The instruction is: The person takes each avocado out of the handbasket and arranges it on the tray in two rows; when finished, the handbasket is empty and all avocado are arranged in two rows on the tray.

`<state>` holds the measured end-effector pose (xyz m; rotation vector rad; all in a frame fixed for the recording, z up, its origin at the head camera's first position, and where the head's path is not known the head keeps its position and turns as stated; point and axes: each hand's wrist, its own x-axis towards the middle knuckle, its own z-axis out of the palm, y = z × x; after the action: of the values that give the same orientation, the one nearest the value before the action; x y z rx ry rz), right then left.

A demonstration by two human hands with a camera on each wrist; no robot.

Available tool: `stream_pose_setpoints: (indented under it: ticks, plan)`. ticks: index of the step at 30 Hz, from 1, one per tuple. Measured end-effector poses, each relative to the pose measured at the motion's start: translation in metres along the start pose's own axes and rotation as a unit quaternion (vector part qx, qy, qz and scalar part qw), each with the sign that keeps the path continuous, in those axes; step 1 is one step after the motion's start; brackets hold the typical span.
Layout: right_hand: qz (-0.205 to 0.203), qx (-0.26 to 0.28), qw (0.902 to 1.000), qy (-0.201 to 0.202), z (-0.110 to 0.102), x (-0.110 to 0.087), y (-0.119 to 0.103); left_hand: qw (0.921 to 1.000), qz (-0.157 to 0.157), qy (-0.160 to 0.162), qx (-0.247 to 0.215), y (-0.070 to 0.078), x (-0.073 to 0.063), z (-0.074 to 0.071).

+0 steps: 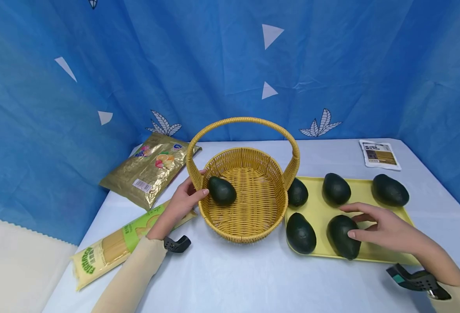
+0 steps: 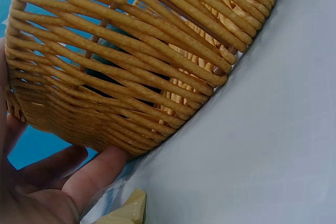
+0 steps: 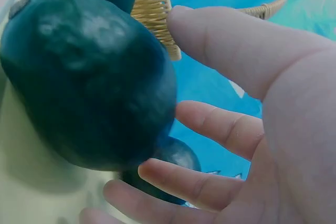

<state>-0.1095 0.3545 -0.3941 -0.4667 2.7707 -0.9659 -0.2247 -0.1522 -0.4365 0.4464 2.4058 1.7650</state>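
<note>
My left hand (image 1: 180, 201) grips the left rim of a yellow wicker basket (image 1: 243, 237) by the foot of its tall handle, with the thumb over the rim. In the left wrist view its fingers (image 2: 100, 174) lie against the outer weave. One dark green avocado (image 1: 222, 191) rests inside, at the basket's left side. At the right, my right hand (image 1: 390, 229) hovers over a yellow tray (image 1: 375, 257), fingers spread around the front middle avocado (image 1: 343, 238). In the right wrist view, the fingers are loosely bent beside that avocado (image 3: 92, 82); firm contact cannot be made out.
Several more avocados, such as the back right avocado (image 1: 390, 190), lie on the tray. A gold snack bag (image 1: 151, 169) and a noodle packet (image 1: 112, 245) lie left of the basket. A small white sachet (image 1: 379, 154) lies behind the tray. Blue curtains (image 1: 230, 69) enclose the table.
</note>
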Motion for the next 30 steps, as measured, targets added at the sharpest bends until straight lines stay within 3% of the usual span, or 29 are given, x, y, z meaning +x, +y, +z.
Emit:
stream_pose_setpoints:
  ticks: [7,12,17,24,30]
  plan:
    - [-0.034,-0.031,0.9984,0.033,-0.022,0.004,-0.004,1.0,-0.001,0.004,0.005,0.001,-0.001,0.001]
    - [-0.079,-0.078,0.993,0.041,-0.037,0.018,-0.025,1.0,-0.003,0.002,-0.005,0.002,0.0,0.001]
    - [-0.098,-0.089,0.9911,0.001,-0.046,0.037,-0.059,0.9998,-0.015,-0.003,-0.01,0.001,0.0,0.0]
    - [-0.125,-0.081,0.9864,-0.069,-0.039,0.07,-0.114,0.9999,-0.009,-0.003,-0.007,0.002,0.001,0.001]
    - [-0.184,-0.082,0.9712,-0.127,-0.018,0.104,-0.15,0.9999,-0.009,-0.001,-0.004,0.003,0.0,0.001]
